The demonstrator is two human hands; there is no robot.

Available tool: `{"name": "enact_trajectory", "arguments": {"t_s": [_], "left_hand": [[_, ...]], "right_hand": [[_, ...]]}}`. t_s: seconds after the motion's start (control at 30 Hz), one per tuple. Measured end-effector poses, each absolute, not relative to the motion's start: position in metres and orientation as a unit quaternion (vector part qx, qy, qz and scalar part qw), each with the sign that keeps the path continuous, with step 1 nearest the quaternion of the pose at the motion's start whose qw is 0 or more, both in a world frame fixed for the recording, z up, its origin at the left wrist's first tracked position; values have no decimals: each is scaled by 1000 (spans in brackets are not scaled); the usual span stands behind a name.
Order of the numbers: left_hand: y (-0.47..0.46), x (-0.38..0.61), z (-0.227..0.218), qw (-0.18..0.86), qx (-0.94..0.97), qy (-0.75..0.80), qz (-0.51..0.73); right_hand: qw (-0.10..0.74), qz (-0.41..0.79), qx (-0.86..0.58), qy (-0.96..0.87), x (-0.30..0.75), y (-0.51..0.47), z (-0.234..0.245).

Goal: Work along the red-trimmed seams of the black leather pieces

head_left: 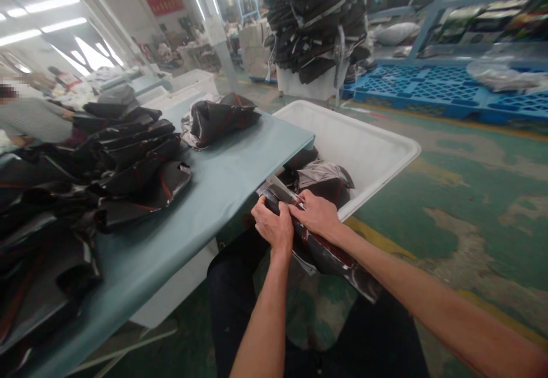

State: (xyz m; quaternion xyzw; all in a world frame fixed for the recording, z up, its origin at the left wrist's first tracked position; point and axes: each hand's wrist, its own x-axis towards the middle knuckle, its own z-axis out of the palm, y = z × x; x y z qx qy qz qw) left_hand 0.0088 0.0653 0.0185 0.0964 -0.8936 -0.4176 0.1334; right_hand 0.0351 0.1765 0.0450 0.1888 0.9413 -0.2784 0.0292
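Observation:
Both my hands grip a dark grey fabric piece (325, 252) with reddish-brown trim, which hangs over my lap beside the table edge. My left hand (274, 224) is closed on its upper left end, thumb on top. Close by on the right, my right hand (317, 215) pinches the same piece along its upper edge. Past my fingers, a pale strip (278, 187) shows at the end of the piece; its kind is unclear. Just beyond my hands, a white plastic bin (363, 155) holds more dark pieces with light grey lining (325, 178).
A blue-green table (226, 167) runs along my left, bearing a big heap of dark pieces (128, 167) and a smaller bundle (222, 118). A co-worker (34, 115) is at the far left. Behind the bin stand a tall dark stack (317, 18) and blue pallets (398, 84).

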Motion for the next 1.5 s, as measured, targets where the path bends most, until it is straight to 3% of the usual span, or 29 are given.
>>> {"name": "enact_trajectory", "arguments": {"t_s": [0.17,0.33,0.6,0.93,1.27,1.5], "left_hand": [[55,4,12,158,70,-893,-415],[55,5,-4,145,78,-823,-544],[53,3,-10,98,87,-787,-603],[50,-3,1,151,74,-851,-497],[32,-23,7,100,16,-860,-500],[43,-21,-1,101,87,-831,-539]], "right_hand": [[-16,-274,143,951,31,178,48],[2,-390,127,912,12,180,56],[63,-364,202,907,-4,168,59],[25,-295,207,933,1,163,43],[54,-325,202,922,-1,165,43],[45,-311,199,928,-1,164,46]]}}
